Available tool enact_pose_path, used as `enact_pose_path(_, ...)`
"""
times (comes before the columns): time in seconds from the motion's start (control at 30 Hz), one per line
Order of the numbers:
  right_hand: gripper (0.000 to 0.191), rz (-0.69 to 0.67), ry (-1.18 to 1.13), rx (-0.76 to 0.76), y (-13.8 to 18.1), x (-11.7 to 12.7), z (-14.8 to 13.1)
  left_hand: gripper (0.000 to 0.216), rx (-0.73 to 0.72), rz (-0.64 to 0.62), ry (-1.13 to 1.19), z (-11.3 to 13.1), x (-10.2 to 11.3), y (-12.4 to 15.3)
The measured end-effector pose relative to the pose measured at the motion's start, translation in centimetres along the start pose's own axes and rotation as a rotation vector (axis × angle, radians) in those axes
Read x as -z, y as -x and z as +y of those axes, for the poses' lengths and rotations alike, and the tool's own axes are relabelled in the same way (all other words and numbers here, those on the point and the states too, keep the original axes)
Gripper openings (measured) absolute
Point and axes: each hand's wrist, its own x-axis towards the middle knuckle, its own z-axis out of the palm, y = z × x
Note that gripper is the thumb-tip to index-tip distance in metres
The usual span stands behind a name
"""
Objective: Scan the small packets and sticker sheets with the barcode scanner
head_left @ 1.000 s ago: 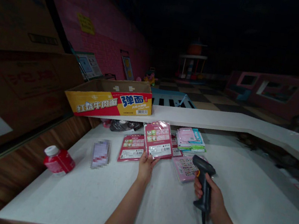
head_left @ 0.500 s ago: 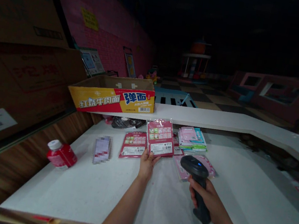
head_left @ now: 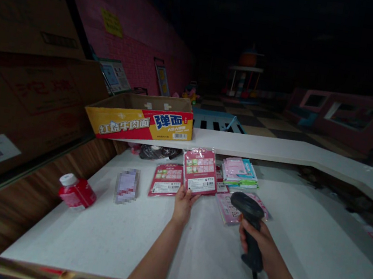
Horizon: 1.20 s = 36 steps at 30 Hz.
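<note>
My left hand (head_left: 183, 206) pinches the lower edge of a red flat packet (head_left: 200, 170) in a clear plastic sleeve, tilted up with its printed label and barcode facing me. A similar red packet (head_left: 166, 180) lies just left of it on the counter. In my right hand (head_left: 260, 241) is a black barcode scanner (head_left: 248, 208), fingers wrapped round its handle, its head pointing toward the packets and its cable trailing down. Beneath the scanner's head lie pink packets (head_left: 227, 208), partly covered. Behind them sits a stack of pink, blue and green packets (head_left: 240, 172).
A red bottle (head_left: 77, 193) with a white cap lies at the left of the white counter (head_left: 92, 242), near a blurred-out item (head_left: 127, 186). An open noodle carton (head_left: 146, 124) stands on the raised ledge (head_left: 259, 146). Large cardboard boxes (head_left: 30, 100) are piled at left.
The scanner in my right hand has shifted slightly right, and the blue light on its head no longer shows. My left hand and its packet have stayed put.
</note>
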Motion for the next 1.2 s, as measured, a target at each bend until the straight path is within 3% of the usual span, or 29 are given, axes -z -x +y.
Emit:
enact_pose_path(0.27, 0.039, -0.104, -0.371, -0.042, -1.6, 3.1, 2.0, 0.051, 0.009, 0.012, -0.009, -0.2, 0.0, -0.1)
enact_pose_path(0.53, 0.038, -0.139, -0.423, -0.084, -2.4, 4.4, 2.8, 0.053, 0.012, 0.014, -0.078, -0.2, -0.2, 0.5)
enact_pose_path(0.67, 0.035, -0.101, -0.455, -0.088, -2.1, 4.0, 2.7, 0.050, -0.034, 0.066, -0.104, 1.5, 0.7, 1.1)
enact_pose_path(0.8, 0.032, -0.093, -0.467, -0.090, -1.8, 3.7, 2.5, 0.045, -0.132, 0.195, -0.188, 4.7, 3.1, 1.1)
enact_pose_path(1.03, 0.032, -0.105, -0.497, -0.107, -1.9, 3.9, 2.6, 0.012, -0.219, 0.434, -0.625, 9.0, 6.7, -0.4)
enact_pose_path(1.2, 0.031, -0.103, -0.508, -0.106, -2.0, 4.2, 2.9, 0.022, -0.305, 0.552, -1.208, 10.0, 6.6, 0.3)
